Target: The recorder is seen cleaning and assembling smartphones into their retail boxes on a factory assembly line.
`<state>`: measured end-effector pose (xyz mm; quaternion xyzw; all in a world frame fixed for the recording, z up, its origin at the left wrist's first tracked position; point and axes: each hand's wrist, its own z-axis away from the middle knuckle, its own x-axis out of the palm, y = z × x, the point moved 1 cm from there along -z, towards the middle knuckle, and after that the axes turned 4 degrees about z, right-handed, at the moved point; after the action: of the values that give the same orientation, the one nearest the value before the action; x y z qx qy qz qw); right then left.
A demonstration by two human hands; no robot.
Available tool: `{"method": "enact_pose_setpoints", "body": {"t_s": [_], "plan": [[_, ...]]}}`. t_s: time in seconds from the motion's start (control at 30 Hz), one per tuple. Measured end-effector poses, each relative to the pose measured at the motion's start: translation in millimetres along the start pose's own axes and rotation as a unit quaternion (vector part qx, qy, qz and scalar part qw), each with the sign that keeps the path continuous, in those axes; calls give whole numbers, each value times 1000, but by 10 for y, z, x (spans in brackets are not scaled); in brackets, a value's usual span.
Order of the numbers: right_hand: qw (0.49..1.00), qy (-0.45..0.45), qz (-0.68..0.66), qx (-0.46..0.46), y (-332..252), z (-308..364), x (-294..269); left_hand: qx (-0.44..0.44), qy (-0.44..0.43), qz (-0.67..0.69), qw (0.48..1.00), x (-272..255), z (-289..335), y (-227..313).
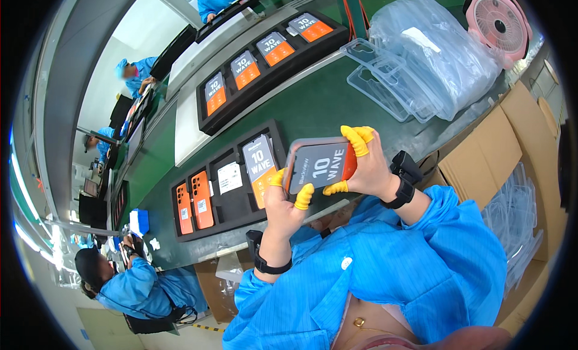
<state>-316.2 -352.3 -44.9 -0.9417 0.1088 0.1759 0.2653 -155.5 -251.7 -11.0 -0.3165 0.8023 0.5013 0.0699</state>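
Note:
Between my two hands is a smartphone (319, 166), tilted, its front covered by a grey and orange printed film. My left hand (288, 208) grips its left end and lower edge. The fingers of my right hand (370, 166) close on the orange end. Yellow finger cots cover several fingertips on both hands. Just left of the phone lies a black foam tray (226, 211). It holds two orange phones, backs up (203, 199), a white label (229, 177) and a phone with a grey and orange front (260, 163).
A second black tray (211, 122) with several film-covered phones sits farther back on the green bench (313, 109). Clear plastic shells (385, 88), a plastic bag (436, 61) and a pink fan (498, 25) stand right. A cardboard box (481, 160) is beside me; a co-worker (141, 287) works at left.

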Motion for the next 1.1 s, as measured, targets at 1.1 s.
{"method": "enact_pose_setpoints", "body": {"t_s": [1.1], "plan": [[966,-163,-202,-15,321,-110,-56,-98,11,219,971,17,-168,-220]]}}
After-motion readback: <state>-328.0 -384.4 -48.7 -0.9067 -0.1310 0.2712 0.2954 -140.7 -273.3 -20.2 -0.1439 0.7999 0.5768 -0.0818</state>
